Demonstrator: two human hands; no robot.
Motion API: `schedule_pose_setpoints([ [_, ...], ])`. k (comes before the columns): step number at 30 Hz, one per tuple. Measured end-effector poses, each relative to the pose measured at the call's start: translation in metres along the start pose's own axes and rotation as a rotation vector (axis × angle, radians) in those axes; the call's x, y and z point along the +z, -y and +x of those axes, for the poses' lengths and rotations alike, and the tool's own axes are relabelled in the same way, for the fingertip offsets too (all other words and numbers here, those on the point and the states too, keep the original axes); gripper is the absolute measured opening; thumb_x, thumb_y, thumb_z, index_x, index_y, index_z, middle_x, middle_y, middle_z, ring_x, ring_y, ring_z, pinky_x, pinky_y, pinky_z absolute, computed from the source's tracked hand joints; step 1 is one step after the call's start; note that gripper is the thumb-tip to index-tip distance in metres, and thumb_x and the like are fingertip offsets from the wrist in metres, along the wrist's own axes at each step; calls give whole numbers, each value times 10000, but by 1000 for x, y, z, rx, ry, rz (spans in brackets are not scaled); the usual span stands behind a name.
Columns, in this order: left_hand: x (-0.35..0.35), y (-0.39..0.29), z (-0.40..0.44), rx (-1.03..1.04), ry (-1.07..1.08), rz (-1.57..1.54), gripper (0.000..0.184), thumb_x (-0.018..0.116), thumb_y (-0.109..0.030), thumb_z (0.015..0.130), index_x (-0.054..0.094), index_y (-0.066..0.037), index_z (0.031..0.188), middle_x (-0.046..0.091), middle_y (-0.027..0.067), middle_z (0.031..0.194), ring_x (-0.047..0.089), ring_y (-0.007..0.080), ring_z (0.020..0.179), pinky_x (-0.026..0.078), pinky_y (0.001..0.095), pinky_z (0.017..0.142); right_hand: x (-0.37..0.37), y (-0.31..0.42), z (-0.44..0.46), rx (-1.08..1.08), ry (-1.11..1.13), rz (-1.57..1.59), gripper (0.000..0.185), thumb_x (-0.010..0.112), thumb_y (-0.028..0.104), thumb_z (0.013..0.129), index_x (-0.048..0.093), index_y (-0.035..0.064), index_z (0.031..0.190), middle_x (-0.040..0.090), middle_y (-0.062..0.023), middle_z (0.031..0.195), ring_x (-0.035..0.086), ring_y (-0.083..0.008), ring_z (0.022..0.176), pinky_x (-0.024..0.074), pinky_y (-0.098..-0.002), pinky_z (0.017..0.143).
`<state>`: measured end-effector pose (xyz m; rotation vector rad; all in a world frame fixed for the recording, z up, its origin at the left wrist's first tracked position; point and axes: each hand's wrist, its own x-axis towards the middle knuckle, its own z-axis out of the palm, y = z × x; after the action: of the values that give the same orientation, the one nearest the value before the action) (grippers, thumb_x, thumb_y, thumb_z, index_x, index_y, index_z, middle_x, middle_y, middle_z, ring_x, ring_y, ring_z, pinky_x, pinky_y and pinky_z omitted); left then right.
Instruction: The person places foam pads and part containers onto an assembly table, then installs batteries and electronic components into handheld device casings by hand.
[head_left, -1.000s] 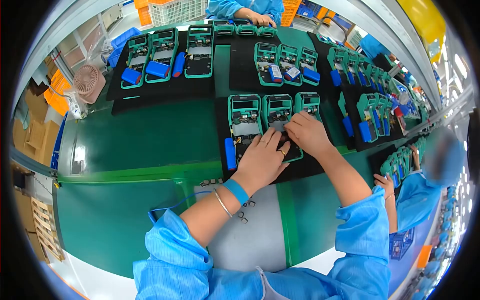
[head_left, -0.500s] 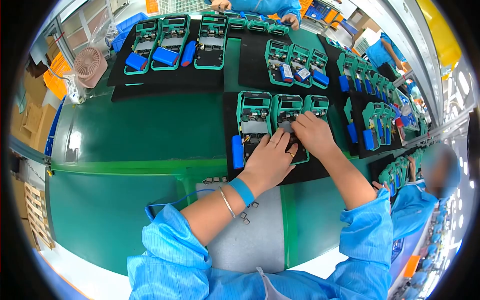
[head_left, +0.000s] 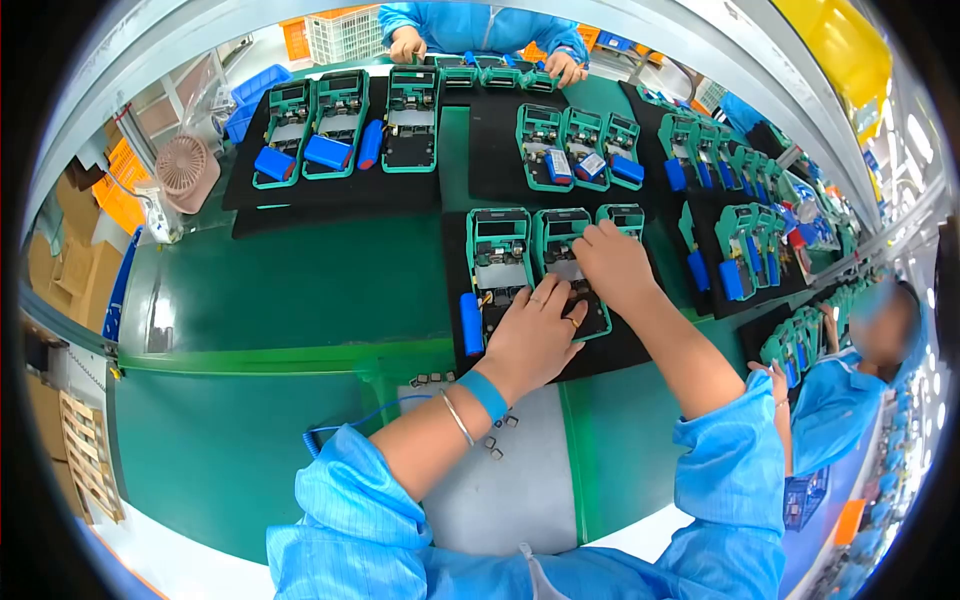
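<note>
A green device casing point(head_left: 558, 228) with exposed circuitry lies on a black mat, partly covered by my hands. My left hand point(head_left: 530, 338) rests over its lower half, fingers stretched forward and fingertips on the inside. Above and to the right, my right hand point(head_left: 615, 265) has its fingers drawn together at the casing's right side; whatever they hold is hidden. To the left is another green casing point(head_left: 500, 262) with a blue battery pack point(head_left: 471, 323) beside it. A third casing point(head_left: 625, 218) stands partly behind my right hand.
Several small square metal parts point(head_left: 497, 454) lie on a grey mat point(head_left: 530, 490) near me. More casings with battery packs point(head_left: 327, 153) sit on black mats farther off. A pink fan point(head_left: 187, 168) stands at left. Co-workers' hands point(head_left: 407, 45) are across the table and at right.
The camera view has shifted, so the table sits slightly lower in it. My right hand remains over the middle casing, its fingers a little higher along it; my left hand stays on the lower half.
</note>
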<state>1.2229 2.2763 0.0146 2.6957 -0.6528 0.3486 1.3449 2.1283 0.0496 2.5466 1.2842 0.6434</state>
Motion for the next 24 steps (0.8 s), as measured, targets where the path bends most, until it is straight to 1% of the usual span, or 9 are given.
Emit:
schedule_pose_setpoints([
  [3, 8, 3, -2, 8, -87, -33, 501, 656, -346, 879, 587, -66, 1288, 474, 190, 1346, 378, 353, 1344, 395, 487, 1047, -20, 17, -13, 154, -292, 278, 103, 704, 120, 773, 609, 83, 790, 584, -51, 810, 593, -260, 841, 519, -362, 653],
  [4, 5, 2, -3, 1, -68, -26, 496, 657, -337, 876, 588, -69, 1287, 478, 193, 1348, 383, 359, 1343, 394, 492, 1049, -37, 27, -19, 171, -339, 424, 109, 722, 116, 787, 622, 75, 797, 598, -64, 771, 590, -286, 757, 497, -389, 637],
  [6, 9, 4, -3, -10, -70, 0, 491, 661, -314, 872, 585, -74, 1294, 484, 201, 1367, 382, 367, 1358, 383, 504, 1065, -63, 53, -41, 138, -354, 638, 98, 729, 85, 774, 649, 71, 828, 620, -71, 785, 602, -294, 744, 502, -389, 648],
  [7, 12, 5, -2, 1, -75, 16, 490, 660, -315, 875, 586, -73, 1295, 481, 202, 1377, 375, 364, 1367, 379, 501, 1071, -73, 71, -55, 157, -260, 738, 114, 728, 64, 766, 661, 70, 858, 637, -78, 805, 617, -300, 754, 511, -390, 668],
  [9, 16, 5, -2, 11, -94, -30, 492, 656, -326, 884, 585, -71, 1299, 480, 203, 1390, 361, 358, 1386, 370, 489, 1076, -76, 103, -80, -6, -161, 891, 112, 711, 67, 782, 664, 80, 884, 647, -70, 867, 628, -298, 804, 527, -395, 701],
  [11, 15, 4, -3, 6, -136, -27, 486, 692, -313, 851, 593, -95, 1274, 497, 198, 1348, 387, 359, 1360, 378, 459, 1072, -74, 134, -98, -125, -3, 887, 138, 723, 103, 790, 656, 90, 911, 637, -57, 910, 630, -281, 848, 538, -382, 715],
  [13, 15, 4, -4, 13, -151, -23, 489, 697, -313, 849, 594, -95, 1274, 499, 194, 1345, 390, 354, 1359, 382, 461, 1067, -66, 156, -109, -165, 40, 905, 177, 739, 146, 783, 653, 104, 932, 619, -48, 918, 628, -258, 870, 546, -365, 720],
  [20, 10, 2, -3, -15, -121, -40, 475, 695, -313, 852, 609, -106, 1271, 494, 176, 1358, 388, 350, 1363, 374, 465, 1083, -74, 192, -118, 43, 135, 703, 120, 722, 160, 804, 645, 78, 844, 645, -96, 862, 640, -283, 754, 526, -395, 614],
  [24, 8, 1, -4, -26, -105, -42, 476, 694, -312, 853, 611, -117, 1279, 486, 167, 1367, 387, 349, 1364, 377, 468, 1083, -82, 179, -111, 235, 307, 884, 115, 669, 142, 827, 626, 36, 842, 610, -129, 810, 633, -325, 764, 538, -441, 637],
])
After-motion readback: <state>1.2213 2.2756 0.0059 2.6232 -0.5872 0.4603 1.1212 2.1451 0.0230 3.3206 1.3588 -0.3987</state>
